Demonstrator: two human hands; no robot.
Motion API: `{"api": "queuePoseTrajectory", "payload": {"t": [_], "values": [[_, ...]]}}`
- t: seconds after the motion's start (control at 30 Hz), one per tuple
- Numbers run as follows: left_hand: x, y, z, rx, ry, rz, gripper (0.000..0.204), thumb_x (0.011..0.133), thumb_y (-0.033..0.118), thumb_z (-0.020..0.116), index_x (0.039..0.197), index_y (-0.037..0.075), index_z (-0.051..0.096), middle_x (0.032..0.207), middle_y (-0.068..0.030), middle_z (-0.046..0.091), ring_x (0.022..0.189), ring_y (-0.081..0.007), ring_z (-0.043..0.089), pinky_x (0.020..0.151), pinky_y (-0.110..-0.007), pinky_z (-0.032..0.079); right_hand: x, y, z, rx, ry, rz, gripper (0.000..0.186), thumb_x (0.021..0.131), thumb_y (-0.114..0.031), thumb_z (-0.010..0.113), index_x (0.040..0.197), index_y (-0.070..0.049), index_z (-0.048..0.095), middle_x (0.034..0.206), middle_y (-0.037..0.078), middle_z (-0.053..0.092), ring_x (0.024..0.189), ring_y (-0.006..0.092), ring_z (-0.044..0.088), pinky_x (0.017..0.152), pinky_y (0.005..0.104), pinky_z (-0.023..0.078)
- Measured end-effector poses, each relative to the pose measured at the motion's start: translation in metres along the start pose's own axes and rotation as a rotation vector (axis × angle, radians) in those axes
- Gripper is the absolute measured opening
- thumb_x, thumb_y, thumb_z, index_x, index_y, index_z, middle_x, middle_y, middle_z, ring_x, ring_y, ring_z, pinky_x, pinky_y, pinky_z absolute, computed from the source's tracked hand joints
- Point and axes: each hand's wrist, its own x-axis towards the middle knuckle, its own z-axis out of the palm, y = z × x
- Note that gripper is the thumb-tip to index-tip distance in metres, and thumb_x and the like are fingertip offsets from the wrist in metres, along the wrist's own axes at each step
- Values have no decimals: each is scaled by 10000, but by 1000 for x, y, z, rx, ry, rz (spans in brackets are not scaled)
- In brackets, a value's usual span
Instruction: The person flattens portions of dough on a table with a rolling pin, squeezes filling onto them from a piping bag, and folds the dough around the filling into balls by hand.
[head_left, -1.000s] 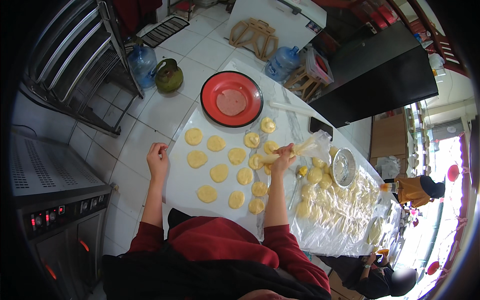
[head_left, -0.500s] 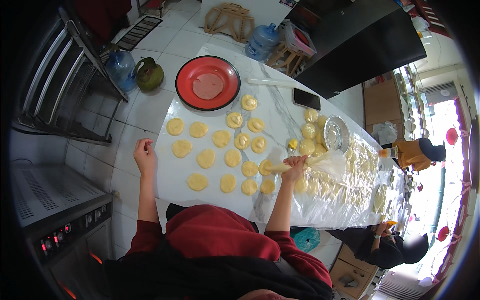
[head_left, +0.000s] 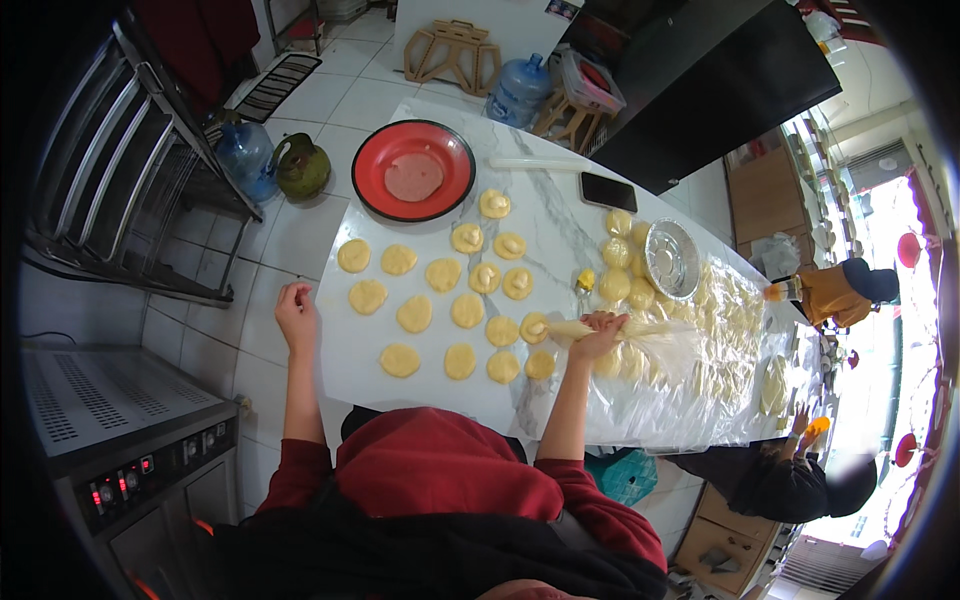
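Observation:
My right hand [head_left: 598, 337] is closed around the narrow end of a clear piping bag [head_left: 655, 345] with pale filling. The bag's wide end trails to the right over a plastic sheet. Its tip is beside a flattened dough round [head_left: 534, 327], which carries a dab of filling. Several more dough rounds [head_left: 414, 314] lie in rough rows on the marbled table, some topped with filling, others plain. Near the table's left edge, my left hand [head_left: 296, 308] is held with its fingers curled in and nothing visible in them.
A red, black-rimmed plate [head_left: 373, 170] holds round pink slices at the far left. To the right are a phone [head_left: 608, 190], a foil tray [head_left: 671, 260], dough balls [head_left: 614, 285] and a plastic sheet [head_left: 700, 400]. An oven [head_left: 150, 430] stands left; two people are at right.
My right hand has drawn the piping bag slightly right, off the dough round, which now shows a dab of filling. My left hand has barely moved.

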Motion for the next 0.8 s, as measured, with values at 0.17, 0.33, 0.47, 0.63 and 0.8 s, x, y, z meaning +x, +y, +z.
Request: {"api": "queuePoseTrajectory", "payload": {"t": [0.17,0.33,0.47,0.63,0.8], "values": [[0,-3,1,-20,-5,-40,158,711,-88,439,781,3,547,751,-87,546,642,-197,546,569,-274,436,-11,-16,-36,47,-313,83,472,883,-446,376,551,-139,240,461,-29,207,421,98,266,459,265,338],[1,-4,1,19,-10,54,171,716,-94,440,798,2,556,743,-78,556,634,-163,535,556,-250,424,-19,-8,-50,-18,-295,25,463,886,-427,386,554,-139,238,462,-35,196,394,90,232,418,253,324],[0,0,0,4,-9,51,174,713,-95,437,793,2,556,745,-77,555,638,-161,536,555,-250,424,-17,-3,-53,-11,-216,14,446,891,-404,392,566,-138,243,469,-36,218,398,79,240,418,249,326],[0,-1,1,-20,-18,42,178,706,-98,431,788,-1,556,740,-71,545,617,-150,513,552,-245,418,-21,-4,-52,-124,-206,-74,411,894,-391,397,595,-133,281,473,-37,223,400,79,252,419,260,340],[0,-3,1,-3,-35,47,153,695,-85,447,769,1,549,744,-85,549,632,-187,541,540,-266,434,-13,-20,-54,-117,-29,-24,258,885,-298,454,702,-130,386,556,-45,303,491,80,340,574,330,461]]}}
